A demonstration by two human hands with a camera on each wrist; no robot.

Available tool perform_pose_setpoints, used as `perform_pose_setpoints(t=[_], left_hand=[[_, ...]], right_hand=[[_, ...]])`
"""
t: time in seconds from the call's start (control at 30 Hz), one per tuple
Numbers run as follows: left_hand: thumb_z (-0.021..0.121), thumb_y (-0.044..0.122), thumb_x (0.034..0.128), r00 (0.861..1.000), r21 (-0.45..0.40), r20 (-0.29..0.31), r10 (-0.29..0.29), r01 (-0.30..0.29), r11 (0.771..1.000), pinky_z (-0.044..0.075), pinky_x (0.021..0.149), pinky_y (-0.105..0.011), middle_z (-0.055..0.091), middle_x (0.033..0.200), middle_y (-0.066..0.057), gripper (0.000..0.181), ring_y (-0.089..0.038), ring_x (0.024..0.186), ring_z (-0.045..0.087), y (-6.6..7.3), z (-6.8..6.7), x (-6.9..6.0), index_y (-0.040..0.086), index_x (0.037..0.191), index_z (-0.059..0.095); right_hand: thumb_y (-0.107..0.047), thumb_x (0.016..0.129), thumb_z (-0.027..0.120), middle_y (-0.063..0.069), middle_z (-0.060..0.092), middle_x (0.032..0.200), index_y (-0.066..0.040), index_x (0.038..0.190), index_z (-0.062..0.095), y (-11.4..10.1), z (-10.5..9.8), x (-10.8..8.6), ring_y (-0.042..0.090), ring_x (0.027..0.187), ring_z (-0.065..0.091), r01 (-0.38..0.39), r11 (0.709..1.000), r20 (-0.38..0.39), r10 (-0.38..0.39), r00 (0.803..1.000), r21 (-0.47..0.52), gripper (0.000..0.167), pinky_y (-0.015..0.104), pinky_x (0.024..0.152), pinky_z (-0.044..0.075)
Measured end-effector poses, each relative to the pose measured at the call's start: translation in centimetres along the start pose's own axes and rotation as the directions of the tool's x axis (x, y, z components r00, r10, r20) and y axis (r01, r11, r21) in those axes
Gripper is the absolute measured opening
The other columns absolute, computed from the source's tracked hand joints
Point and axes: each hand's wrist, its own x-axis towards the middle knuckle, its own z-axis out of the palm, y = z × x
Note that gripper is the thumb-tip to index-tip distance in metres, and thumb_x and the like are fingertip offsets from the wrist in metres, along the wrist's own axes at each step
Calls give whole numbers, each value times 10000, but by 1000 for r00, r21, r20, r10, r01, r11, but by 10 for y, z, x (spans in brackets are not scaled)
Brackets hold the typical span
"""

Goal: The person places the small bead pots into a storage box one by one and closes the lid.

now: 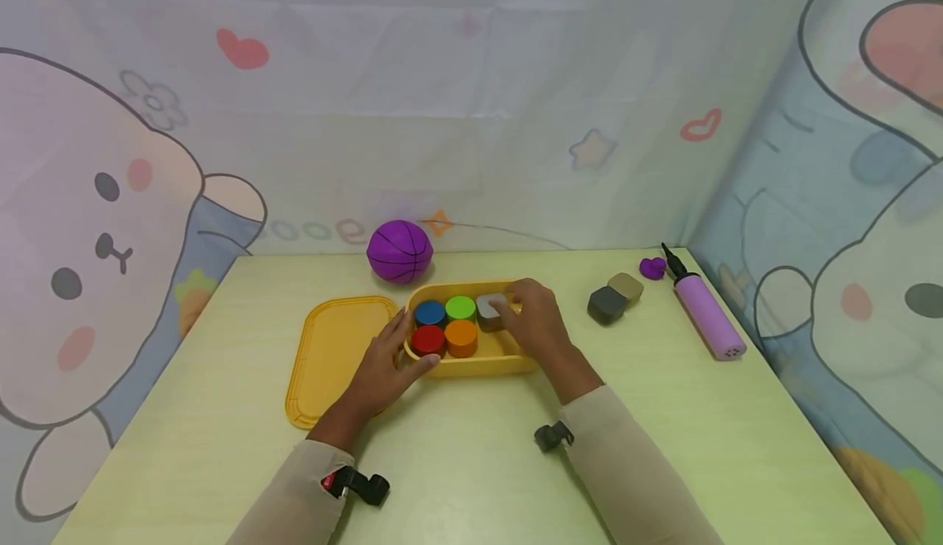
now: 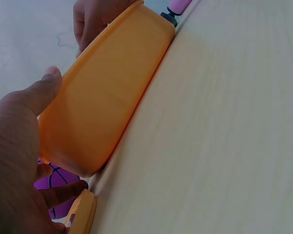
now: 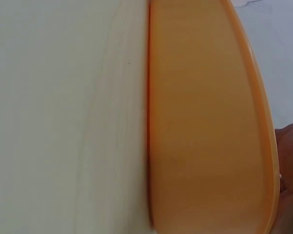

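Note:
A yellow-orange plastic box (image 1: 482, 367) stands on the table, holding blue (image 1: 430, 313), green (image 1: 460, 308), red (image 1: 428, 340) and orange (image 1: 462, 338) round pieces on its left side. My left hand (image 1: 381, 371) rests against the box's left end, fingers fairly straight and thumb by the front rim. Reaching into the right half, my right hand (image 1: 540, 322) pinches a grey block (image 1: 489, 313) with rounded corners beside the green piece. Its far fingertips are partly hidden. In the left wrist view, the left thumb (image 2: 51, 85) touches the box wall (image 2: 105, 92).
Left of the box lies a flat yellow lid-like tray (image 1: 331, 349). Behind stands a purple basketball (image 1: 400, 251). To the right are a black block (image 1: 607, 305), a tan block (image 1: 626, 287), a small purple object (image 1: 652, 268) and a purple hand pump (image 1: 709, 316).

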Motion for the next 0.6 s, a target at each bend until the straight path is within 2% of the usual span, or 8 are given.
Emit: perform_pose_setpoints(t=[0.07, 0.17, 0.33, 0.47, 0.6], left_hand=[[727, 507, 1033, 1000, -4, -3, 0, 0, 1000, 84, 1327, -755, 178, 1842, -138, 973, -412, 1710, 179, 0, 0, 0, 92, 1746, 212], [733, 503, 1030, 1000, -11, -7, 4, -4, 1000, 82, 1326, -758, 184, 1840, -139, 974, -411, 1710, 180, -1, 0, -1, 88, 1745, 219], [732, 508, 1029, 1000, -6, -10, 14, -14, 1000, 87, 1318, -769, 190, 1837, -151, 977, -424, 1706, 186, -4, 1, -1, 77, 1742, 223], [731, 510, 1029, 1000, -2, -24, 21, -21, 1000, 91, 1317, -771, 200, 1835, -156, 972, -429, 1703, 196, -5, 1, 0, 80, 1742, 230], [734, 511, 1028, 1000, -16, -16, 15, -15, 1000, 82, 1322, -767, 202, 1835, -150, 975, -423, 1704, 195, -6, 2, 0, 81, 1743, 228]], right_hand=[[-221, 1011, 808, 245, 784, 1143, 78, 1146, 777, 6, -3, 0, 401, 1047, 764, 78, 997, -67, -76, 995, 19, 330, 523, 957, 643], [-179, 1003, 810, 249, 783, 1154, 75, 1123, 788, 16, -8, 0, 431, 1121, 745, 130, 991, -142, -123, 982, 40, 283, 555, 1026, 615], [-177, 1020, 788, 265, 729, 1309, 81, 1203, 772, 36, -22, -3, 481, 1298, 647, 66, 996, -182, -55, 982, 55, 317, 645, 1139, 522], [-177, 1043, 761, 275, 692, 1359, 89, 1249, 748, 52, -34, -5, 493, 1331, 597, 6, 997, -199, 10, 980, 79, 337, 635, 1167, 485], [-181, 1054, 746, 288, 657, 1400, 90, 1284, 725, 69, -43, -11, 504, 1372, 553, -59, 995, -184, 72, 980, 77, 357, 654, 1191, 449]])
